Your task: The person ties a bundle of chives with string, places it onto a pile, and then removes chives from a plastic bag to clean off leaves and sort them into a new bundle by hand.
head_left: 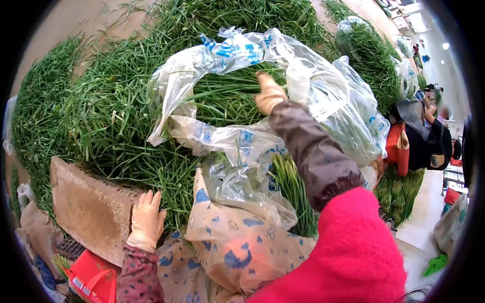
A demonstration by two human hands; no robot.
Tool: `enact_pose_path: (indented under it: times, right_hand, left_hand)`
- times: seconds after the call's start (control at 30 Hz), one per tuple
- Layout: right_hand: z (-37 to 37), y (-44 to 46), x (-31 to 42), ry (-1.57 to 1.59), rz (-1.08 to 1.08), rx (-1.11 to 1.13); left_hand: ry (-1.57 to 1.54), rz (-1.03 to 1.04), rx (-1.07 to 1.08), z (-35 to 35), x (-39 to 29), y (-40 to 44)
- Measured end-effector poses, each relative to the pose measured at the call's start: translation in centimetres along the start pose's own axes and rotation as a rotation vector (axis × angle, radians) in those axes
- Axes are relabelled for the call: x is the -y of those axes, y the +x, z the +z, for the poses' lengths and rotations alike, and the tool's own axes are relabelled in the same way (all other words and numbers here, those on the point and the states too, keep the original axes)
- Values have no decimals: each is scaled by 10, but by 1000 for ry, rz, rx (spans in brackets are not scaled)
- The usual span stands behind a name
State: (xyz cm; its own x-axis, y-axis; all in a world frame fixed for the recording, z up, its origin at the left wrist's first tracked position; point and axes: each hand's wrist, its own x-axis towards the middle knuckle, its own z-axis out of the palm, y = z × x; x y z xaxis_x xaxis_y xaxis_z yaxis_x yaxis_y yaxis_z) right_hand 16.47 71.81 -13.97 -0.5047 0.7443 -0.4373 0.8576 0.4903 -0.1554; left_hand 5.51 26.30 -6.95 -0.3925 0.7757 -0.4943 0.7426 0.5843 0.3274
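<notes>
A large clear plastic bag [313, 65] with blue print lies on its side, its mouth spread wide around long green leafy stalks [227, 96] like garlic chives. My right hand [270, 95], gloved and under a dark brown sleeve cover [308, 141], rests on the stalks inside the bag mouth. One finger is stretched out; the others are partly hidden. Lower left, my gloved left hand [146, 219] lies with fingers extended at the edge of a tilted, dirt-stained brown crate [91, 202], beside loose greens. Neither hand visibly grips anything.
Heaped greens [35, 121] surround the bag. A patterned apron [237, 247] covers my front. A red bag [93, 278] stands lower left. Bundled greens [399, 194] and another person [429, 136] in dark clothes are at the right, near more bagged greens [371, 65].
</notes>
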Motion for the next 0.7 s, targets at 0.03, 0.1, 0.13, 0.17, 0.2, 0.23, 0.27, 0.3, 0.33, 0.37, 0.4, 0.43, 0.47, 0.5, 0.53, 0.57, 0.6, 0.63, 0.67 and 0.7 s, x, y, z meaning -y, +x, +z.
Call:
enact_pose_path:
  times: [0.03,0.1,0.13,0.17,0.2,0.23,0.27,0.3,0.33,0.37,0.4,0.43,0.47,0.5,0.53,0.57,0.6,0.63,0.67,0.7]
  right_hand:
    - [28,56,-40,-38,61,-47]
    - [10,60,-35,-230,174,-28]
    - [-1,61,-31,-326,230,-10]
    - [3,67,-37,-374,167,-70]
    - [8,74,-44,-426,106,-132]
    - [9,84,-48,-460,97,-131]
    - [12,94,-52,-471,96,-112]
    - [15,104,-54,-475,96,-82]
    - [18,115,-57,-469,97,-46]
    - [21,123,-61,-457,99,-9]
    - [24,129,-63,-448,98,26]
    - [29,133,-65,-441,95,56]
    - [34,135,-68,-435,91,83]
    - [38,137,-70,-430,89,103]
    - [42,138,-74,-427,84,125]
    - [42,139,-77,-421,78,145]
    - [43,140,-79,-416,74,167]
    - [42,142,-82,-411,68,188]
    - [43,141,-84,-404,62,207]
    - [44,143,-84,-399,59,226]
  left_hand:
    - [13,27,-16,6,4,1]
    - [-22,28,-10,19,9,1]
    - [-55,29,3,25,12,1]
    - [-79,42,0,30,14,0]
    - [-89,59,9,35,16,1]
    - [-96,75,27,39,15,3]
    - [-101,92,45,43,16,5]
    - [-100,91,58,47,15,9]
    - [-82,112,71,50,13,12]
    - [-61,133,84,52,11,15]
    - [-54,133,94,54,10,18]
    - [-60,153,106,56,7,22]
    - [-65,173,117,57,6,25]
    - [-71,179,118,61,6,27]
    - [-67,184,122,64,5,30]
    - [-70,184,127,67,4,33]
    - [-72,183,132,69,3,34]
    - [-73,186,135,72,1,34]
    - [-81,191,137,76,-1,36]
    - [-88,195,141,78,-2,37]
